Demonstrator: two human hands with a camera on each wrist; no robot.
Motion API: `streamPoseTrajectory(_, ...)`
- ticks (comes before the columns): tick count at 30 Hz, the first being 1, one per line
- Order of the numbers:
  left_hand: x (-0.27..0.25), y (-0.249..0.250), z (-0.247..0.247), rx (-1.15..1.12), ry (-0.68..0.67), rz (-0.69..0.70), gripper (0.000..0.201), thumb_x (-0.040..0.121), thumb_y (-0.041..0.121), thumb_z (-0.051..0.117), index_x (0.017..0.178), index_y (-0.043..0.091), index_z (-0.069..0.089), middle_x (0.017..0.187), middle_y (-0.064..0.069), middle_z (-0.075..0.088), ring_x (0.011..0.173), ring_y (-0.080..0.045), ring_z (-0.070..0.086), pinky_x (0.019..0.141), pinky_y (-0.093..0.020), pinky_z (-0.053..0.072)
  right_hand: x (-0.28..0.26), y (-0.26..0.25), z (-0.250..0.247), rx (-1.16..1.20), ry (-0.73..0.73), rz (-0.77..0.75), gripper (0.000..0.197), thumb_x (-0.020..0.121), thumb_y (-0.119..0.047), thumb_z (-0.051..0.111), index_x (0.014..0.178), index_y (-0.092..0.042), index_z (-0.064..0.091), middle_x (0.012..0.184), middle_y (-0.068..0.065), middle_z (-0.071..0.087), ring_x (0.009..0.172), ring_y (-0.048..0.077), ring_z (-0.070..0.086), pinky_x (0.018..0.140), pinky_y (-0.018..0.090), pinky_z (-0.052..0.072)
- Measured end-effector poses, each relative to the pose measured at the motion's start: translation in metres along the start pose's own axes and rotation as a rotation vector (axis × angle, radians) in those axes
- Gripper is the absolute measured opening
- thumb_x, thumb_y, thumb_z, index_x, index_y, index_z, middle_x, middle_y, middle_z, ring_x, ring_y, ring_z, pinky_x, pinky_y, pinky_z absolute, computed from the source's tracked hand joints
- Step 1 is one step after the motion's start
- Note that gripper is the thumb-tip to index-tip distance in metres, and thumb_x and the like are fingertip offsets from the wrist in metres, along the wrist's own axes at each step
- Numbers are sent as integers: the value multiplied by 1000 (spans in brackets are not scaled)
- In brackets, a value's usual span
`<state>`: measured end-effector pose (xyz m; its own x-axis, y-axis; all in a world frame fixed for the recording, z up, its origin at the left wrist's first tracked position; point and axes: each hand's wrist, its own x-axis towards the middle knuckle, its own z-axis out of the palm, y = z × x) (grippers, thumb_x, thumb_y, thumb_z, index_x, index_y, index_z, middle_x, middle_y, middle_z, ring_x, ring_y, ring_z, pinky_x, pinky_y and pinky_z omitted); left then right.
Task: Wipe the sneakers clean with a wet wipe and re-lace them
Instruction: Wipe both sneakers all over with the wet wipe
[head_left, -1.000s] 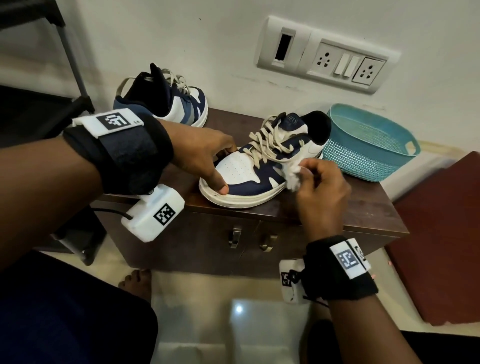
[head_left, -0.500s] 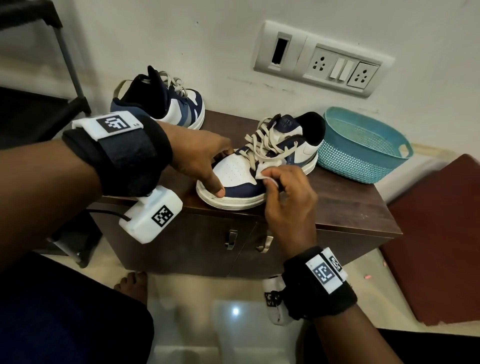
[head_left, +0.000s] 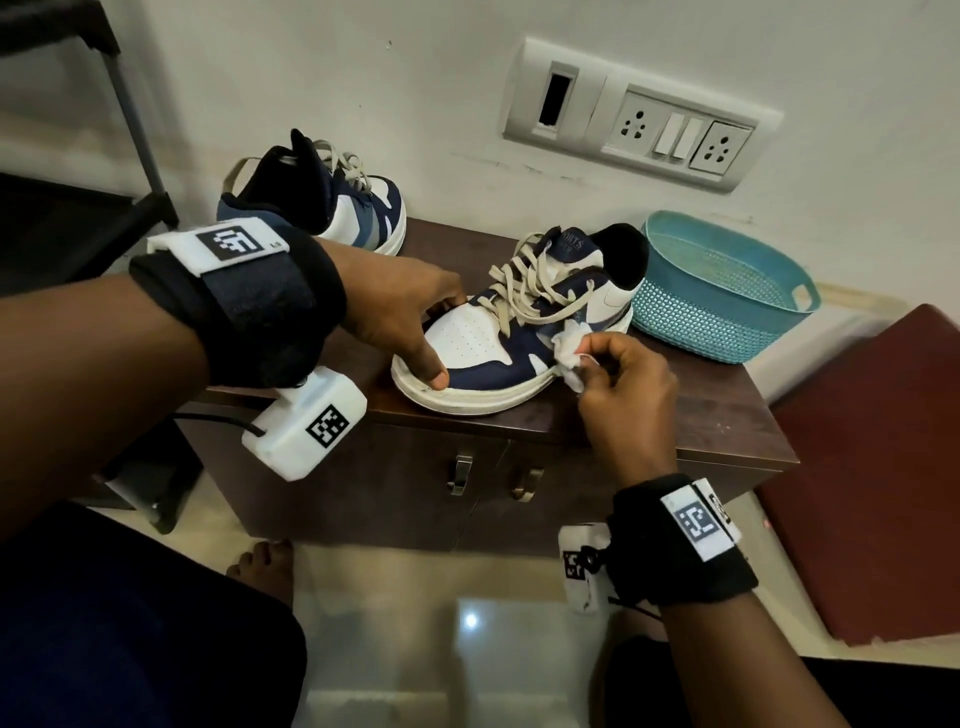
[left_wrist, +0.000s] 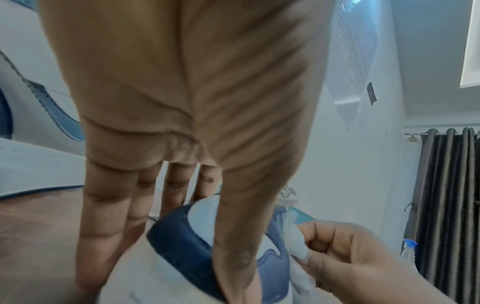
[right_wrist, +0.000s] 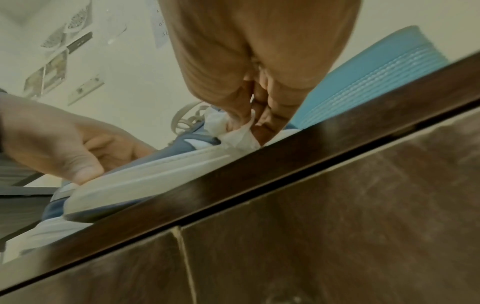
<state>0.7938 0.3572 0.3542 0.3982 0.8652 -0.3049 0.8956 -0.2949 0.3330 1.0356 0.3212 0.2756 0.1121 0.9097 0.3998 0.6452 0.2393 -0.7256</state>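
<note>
A navy-and-white sneaker (head_left: 483, 343) with loose beige laces (head_left: 524, 280) lies on the dark wooden cabinet top (head_left: 675, 410), toe towards me. My left hand (head_left: 400, 317) grips its toe, thumb pressed on the front rim of the sole and fingers on the far side (left_wrist: 182, 242). My right hand (head_left: 618, 384) pinches a crumpled white wet wipe (head_left: 569, 348) against the shoe's near side, above the sole (right_wrist: 233, 131). A second sneaker (head_left: 332, 202) of the same colours stands at the cabinet's back left, laced.
A teal plastic basket (head_left: 722, 296) stands just right of the held shoe, against the wall. A white socket panel (head_left: 639, 119) is on the wall above. A dark red surface (head_left: 872, 467) lies to the right, a black rack (head_left: 62, 218) to the left.
My right hand with the wipe slid left along the shoe's side towards the toe, then back right to mid-shoe. The left hand kept its hold on the toe.
</note>
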Motion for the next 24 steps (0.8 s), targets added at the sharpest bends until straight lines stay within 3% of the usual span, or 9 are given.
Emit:
streamPoseTrajectory(5, 1, 0, 1, 15, 0, -3, 83, 76, 42, 85, 144, 21, 42, 138, 3, 54, 105, -11, 50, 85, -25, 39, -17, -9, 5, 17, -127, -180, 16, 92, -6, 70, 97, -21, 73, 98, -9, 70, 88, 2, 66, 73, 14, 52)
streamPoseTrajectory(8, 1, -1, 0, 8, -3, 1, 81, 75, 42, 85, 142, 22, 43, 135, 4, 55, 101, -11, 51, 82, -23, 39, -16, -10, 2, 26, -129, -142, 15, 92, -7, 71, 94, -22, 73, 96, -10, 71, 87, 3, 66, 73, 17, 52)
streamPoseTrajectory(13, 2, -2, 1, 10, -2, 3, 82, 77, 40, 84, 144, 21, 41, 138, 3, 54, 103, -11, 50, 84, -24, 39, -7, -17, -7, -212, -247, -64, 16, 91, -5, 69, 87, -21, 72, 88, -8, 70, 83, 4, 64, 65, 7, 41)
streamPoseTrajectory(18, 2, -2, 1, -8, 2, 8, 80, 75, 39, 86, 141, 21, 45, 134, 4, 56, 103, -11, 52, 81, -21, 39, -7, -24, 0, -11, -143, -115, 9, 93, -10, 70, 95, -18, 75, 91, -10, 72, 83, 3, 66, 74, 18, 53)
streamPoseTrajectory(22, 3, -4, 1, -2, 3, 10, 79, 76, 40, 85, 141, 22, 44, 133, 6, 55, 103, -10, 51, 81, -22, 39, -9, -11, -7, -212, -245, -122, 20, 88, 0, 69, 83, -20, 68, 85, -8, 67, 78, -5, 59, 66, 2, 40)
streamPoseTrajectory(24, 2, -3, 0, 6, 0, 6, 79, 76, 40, 85, 141, 22, 44, 132, 6, 55, 105, -11, 52, 85, -25, 41, -4, -13, -10, -223, -291, -100, 18, 88, -2, 70, 82, -19, 70, 84, -8, 70, 74, -4, 60, 63, 2, 40)
